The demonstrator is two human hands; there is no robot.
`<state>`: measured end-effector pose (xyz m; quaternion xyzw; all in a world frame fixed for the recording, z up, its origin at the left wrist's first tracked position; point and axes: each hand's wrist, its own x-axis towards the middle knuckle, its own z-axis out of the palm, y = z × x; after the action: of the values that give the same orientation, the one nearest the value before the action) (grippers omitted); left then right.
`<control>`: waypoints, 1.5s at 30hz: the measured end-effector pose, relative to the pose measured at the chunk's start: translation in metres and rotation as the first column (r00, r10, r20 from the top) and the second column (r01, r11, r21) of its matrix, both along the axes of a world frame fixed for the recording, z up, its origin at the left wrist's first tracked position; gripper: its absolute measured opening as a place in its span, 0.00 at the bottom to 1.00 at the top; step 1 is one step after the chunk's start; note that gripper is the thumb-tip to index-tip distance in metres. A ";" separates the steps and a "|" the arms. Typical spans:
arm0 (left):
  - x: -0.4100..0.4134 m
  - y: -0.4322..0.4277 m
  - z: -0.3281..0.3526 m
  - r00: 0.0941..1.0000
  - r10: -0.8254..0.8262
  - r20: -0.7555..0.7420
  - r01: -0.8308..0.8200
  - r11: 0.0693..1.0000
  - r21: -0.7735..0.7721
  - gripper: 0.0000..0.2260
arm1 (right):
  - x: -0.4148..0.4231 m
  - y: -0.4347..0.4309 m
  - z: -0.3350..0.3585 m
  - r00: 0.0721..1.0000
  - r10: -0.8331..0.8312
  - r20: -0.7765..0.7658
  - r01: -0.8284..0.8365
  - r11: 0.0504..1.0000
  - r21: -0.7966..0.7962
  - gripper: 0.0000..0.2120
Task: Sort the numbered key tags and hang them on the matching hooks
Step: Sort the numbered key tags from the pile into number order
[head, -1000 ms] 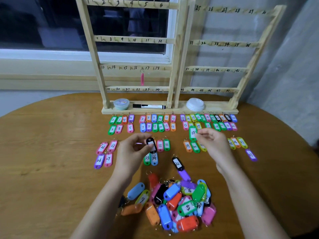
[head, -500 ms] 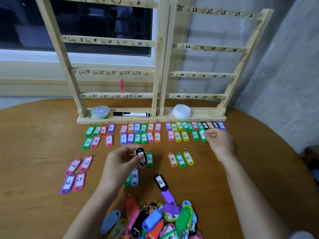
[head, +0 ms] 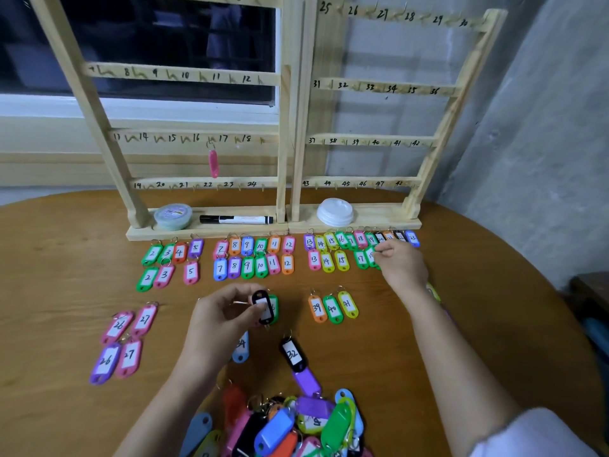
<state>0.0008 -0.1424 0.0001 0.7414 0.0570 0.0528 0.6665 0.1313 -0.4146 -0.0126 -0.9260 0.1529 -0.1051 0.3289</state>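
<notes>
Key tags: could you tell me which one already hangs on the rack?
The pink tag, hanging from a hook between the numbers 16 and 17 on the left rack; none of the other tags is on a hook.

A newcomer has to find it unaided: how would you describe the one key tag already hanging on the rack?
Find the wooden rack at the far edge of the table and take its left half. On the rail marked 13 to 18, a pink tag hangs between the numbers 16 and 17. No other tag in view is on a hook.
</notes>
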 end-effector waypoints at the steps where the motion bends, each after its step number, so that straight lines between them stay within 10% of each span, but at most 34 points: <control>1: 0.000 0.000 0.001 1.000 0.007 0.002 -0.007 1.000 -0.005 0.08 | 0.001 0.001 0.000 1.000 0.006 -0.002 -0.006 1.000 -0.019 0.07; 13: -0.002 0.000 0.000 1.000 -0.008 0.009 0.008 1.000 -0.012 0.09 | -0.031 -0.008 -0.009 0.985 0.170 0.009 -0.152 0.901 -0.406 0.14; 45: -0.001 -0.001 0.000 0.999 0.028 -0.018 -0.028 0.999 -0.032 0.10 | -0.009 0.058 -0.006 0.893 0.427 -0.144 -0.429 0.709 -0.560 0.27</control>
<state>-0.0007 -0.1429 0.0000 0.7302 0.0742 0.0546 0.6770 0.1219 -0.3565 -0.0188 -0.9912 -0.1044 -0.0657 0.0474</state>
